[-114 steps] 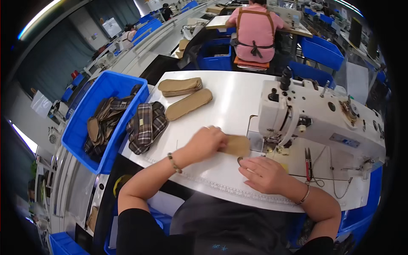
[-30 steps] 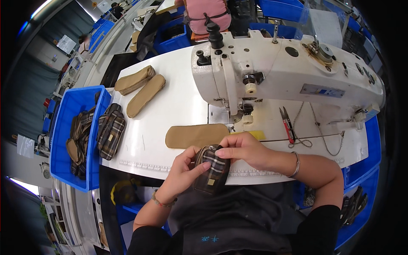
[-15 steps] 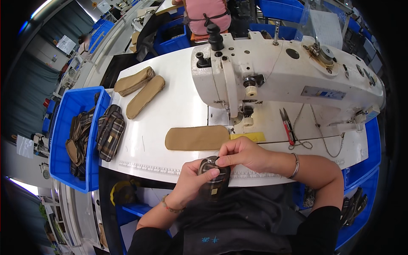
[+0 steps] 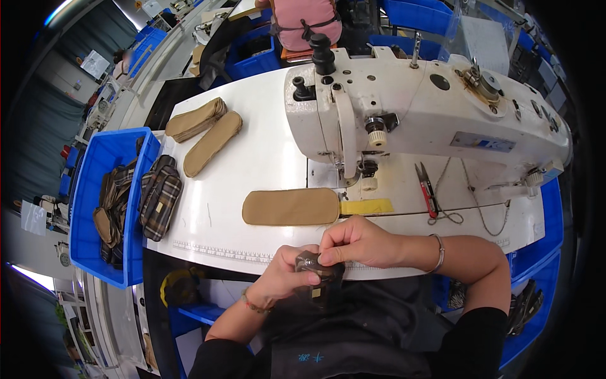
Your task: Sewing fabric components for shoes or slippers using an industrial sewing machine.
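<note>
Close to my body, at the table's front edge, I hold a small dark plaid fabric pouch [image 4: 323, 287] with a pale label. My left hand [image 4: 285, 273] grips its left side, thumb across the front. My right hand [image 4: 350, 243] pinches its top edge between thumb and finger; a small shiny metal bit shows there. Just beyond my hands a tan oblong fabric piece [image 4: 290, 206] lies flat, beside a yellow strip [image 4: 367, 206] on the sewing machine bed. Another plaid pouch [image 4: 160, 199] rests against the blue bin at the left.
The white sewing machine [image 4: 410, 107] spans the table's right half. Red-handled thread snips [image 4: 427, 189] and a cord [image 4: 483, 208] lie under its arm. A stack of tan pieces [image 4: 197, 120] and one loose piece [image 4: 213, 144] lie far left. The blue bin [image 4: 142, 208] holds plaid pieces.
Both hands have come slightly down toward me with the plaid pouch, whose top now tilts more into view. My left thumb sits lower on it. The head view has shifted slightly.
</note>
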`<state>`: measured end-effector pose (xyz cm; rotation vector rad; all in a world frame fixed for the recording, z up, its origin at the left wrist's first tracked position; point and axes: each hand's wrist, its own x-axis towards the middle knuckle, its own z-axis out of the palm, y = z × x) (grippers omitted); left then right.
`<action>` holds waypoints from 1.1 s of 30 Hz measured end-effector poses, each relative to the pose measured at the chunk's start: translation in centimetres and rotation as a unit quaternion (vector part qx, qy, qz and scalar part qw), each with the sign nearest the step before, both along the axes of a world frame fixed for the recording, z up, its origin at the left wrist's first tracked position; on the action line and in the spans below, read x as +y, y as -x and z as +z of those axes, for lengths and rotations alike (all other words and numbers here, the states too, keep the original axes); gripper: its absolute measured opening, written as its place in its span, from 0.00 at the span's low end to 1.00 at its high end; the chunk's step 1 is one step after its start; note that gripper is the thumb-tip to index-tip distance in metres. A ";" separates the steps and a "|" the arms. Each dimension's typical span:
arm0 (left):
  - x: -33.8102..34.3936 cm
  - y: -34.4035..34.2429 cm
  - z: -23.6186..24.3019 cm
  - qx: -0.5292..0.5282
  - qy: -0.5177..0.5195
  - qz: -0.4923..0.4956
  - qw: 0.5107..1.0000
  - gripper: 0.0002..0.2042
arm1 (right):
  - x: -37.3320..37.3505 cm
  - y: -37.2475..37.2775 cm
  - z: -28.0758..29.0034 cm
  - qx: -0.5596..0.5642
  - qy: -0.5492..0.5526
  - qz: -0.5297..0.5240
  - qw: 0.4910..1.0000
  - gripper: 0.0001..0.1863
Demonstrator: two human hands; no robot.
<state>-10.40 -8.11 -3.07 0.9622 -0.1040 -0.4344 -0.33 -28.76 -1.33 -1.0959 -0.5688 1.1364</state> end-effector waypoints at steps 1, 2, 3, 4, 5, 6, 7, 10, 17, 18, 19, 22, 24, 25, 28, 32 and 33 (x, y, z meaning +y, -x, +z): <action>0.2 -0.1 -0.1 -0.020 -0.014 -0.010 1.000 0.07 | 0.0 0.0 -0.1 0.001 0.001 0.010 1.000 0.06; 0.2 -0.1 0.0 -0.018 -0.014 -0.010 1.000 0.07 | 0.0 0.0 -0.1 0.003 0.001 0.010 1.000 0.06; 0.2 -0.1 0.2 -0.013 -0.026 -0.005 1.000 0.08 | 0.1 -0.1 -0.2 0.003 -0.001 0.012 1.000 0.07; 0.2 -0.1 0.4 -0.009 -0.038 -0.001 0.999 0.08 | 0.1 -0.2 -0.3 0.002 -0.002 0.015 1.000 0.08; 0.1 0.0 0.6 -0.006 -0.038 0.001 0.999 0.08 | 0.2 -0.3 -0.2 0.004 -0.003 0.017 1.000 0.08; -0.2 0.1 1.1 0.030 -0.026 0.024 0.999 0.10 | 0.2 -0.4 0.0 0.026 -0.003 -0.011 1.000 0.09; -0.5 0.1 1.6 0.066 -0.014 0.046 0.997 0.12 | 0.3 -0.5 0.0 0.046 -0.003 -0.039 0.998 0.11; -1.3 0.1 2.1 0.082 -0.019 0.105 0.991 0.12 | 0.2 -0.3 -0.3 0.026 -0.011 -0.025 0.999 0.12; -1.1 0.5 2.6 0.067 -0.118 0.123 0.983 0.09 | 0.3 0.0 -0.4 0.017 -0.020 -0.007 1.000 0.13; -1.0 0.6 2.5 0.068 -0.118 0.123 0.983 0.09 | 0.3 0.0 -0.5 0.018 -0.020 -0.007 1.000 0.13; -0.8 0.6 2.4 0.083 -0.106 0.122 0.983 0.08 | 0.3 0.0 -0.6 0.014 -0.009 -0.009 1.000 0.12; -0.7 0.8 2.3 0.105 -0.091 0.122 0.983 0.08 | 0.3 0.2 -0.6 0.026 -0.004 -0.013 1.000 0.12; -0.6 0.9 2.4 0.111 -0.088 0.124 0.982 0.08 | 0.3 0.2 -0.6 0.041 -0.010 -0.017 0.999 0.13; -0.7 1.0 2.5 0.132 -0.058 0.133 0.981 0.07 | 0.3 0.3 -0.4 0.033 -0.008 -0.022 0.999 0.12; -0.9 1.5 2.9 0.150 -0.027 0.148 0.977 0.07 | 0.3 0.7 -0.2 -0.010 -0.005 -0.026 1.000 0.12; -1.4 3.1 3.2 0.116 -0.108 0.197 0.967 0.06 | 0.1 2.2 0.6 -0.106 -0.003 -0.033 0.994 0.10; -1.3 3.2 3.2 0.116 -0.110 0.198 0.967 0.06 | 0.1 2.4 1.0 -0.154 -0.002 -0.034 0.988 0.10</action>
